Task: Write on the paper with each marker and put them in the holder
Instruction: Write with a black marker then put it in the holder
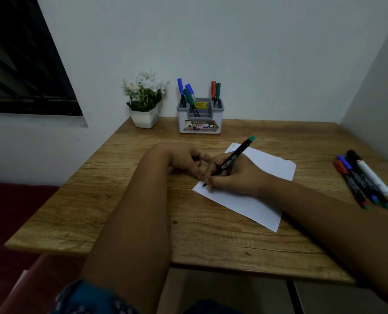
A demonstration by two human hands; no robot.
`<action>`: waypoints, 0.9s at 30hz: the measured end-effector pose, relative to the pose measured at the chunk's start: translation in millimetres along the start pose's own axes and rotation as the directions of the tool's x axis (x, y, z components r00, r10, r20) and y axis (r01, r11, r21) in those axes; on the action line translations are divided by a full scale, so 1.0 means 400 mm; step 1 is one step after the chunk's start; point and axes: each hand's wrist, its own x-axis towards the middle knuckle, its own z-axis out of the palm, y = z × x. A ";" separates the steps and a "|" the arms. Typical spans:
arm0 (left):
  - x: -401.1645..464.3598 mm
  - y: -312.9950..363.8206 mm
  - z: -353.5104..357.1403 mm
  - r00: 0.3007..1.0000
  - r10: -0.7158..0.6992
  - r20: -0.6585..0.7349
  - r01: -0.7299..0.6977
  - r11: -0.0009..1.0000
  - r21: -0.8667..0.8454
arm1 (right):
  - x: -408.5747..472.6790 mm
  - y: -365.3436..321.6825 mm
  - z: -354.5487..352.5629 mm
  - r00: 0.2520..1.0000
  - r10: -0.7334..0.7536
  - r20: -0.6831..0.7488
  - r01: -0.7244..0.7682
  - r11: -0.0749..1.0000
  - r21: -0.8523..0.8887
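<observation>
Wall (233,41): pale, behind the table, with a dark window (18,60) at the left.
Table (129,200): wood-grain top, set against the wall and into the right corner.
Paper (252,207): white sheet lying flat near the middle of the table, turned at an angle, partly under the right hand.
Left hand (184,159): rests at the paper's left edge with fingers curled; a small dark thing shows among the fingers, but I cannot tell what it is or whether it is gripped.
Right hand (236,175): lies on the paper, fingers and thumb pinched round the marker low on its barrel.
Flower pot (144,117): white pot with white flowers, at the back of the table, just left of the holder.
Holder (199,120): white and grey box at the back edge against the wall; five markers (189,96) stand in it, three at the left with blue and green caps, two at the right with red and green caps.
Loose markers (365,180): a small bunch lying side by side at the right edge of the table, well apart from the paper; one has a white barrel.
Marker (236,156): black barrel with a green end cap, tilted up and away to the right, its tip touching the paper's near-left corner.
</observation>
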 end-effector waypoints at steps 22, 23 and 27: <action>0.002 0.001 -0.005 0.999 -0.033 -0.007 0.033 0.999 0.037 | 0.003 0.023 -0.006 0.999 0.046 0.020 -0.046 0.999 -0.022; 0.002 0.001 -0.005 0.999 -0.034 -0.008 0.034 0.999 0.041 | 0.003 0.025 -0.005 0.999 0.046 0.021 -0.046 0.999 -0.018; -0.003 0.007 -0.004 1.000 -0.021 -0.011 0.022 0.999 0.050 | 0.004 0.022 -0.002 0.999 0.035 0.022 -0.035 0.999 0.025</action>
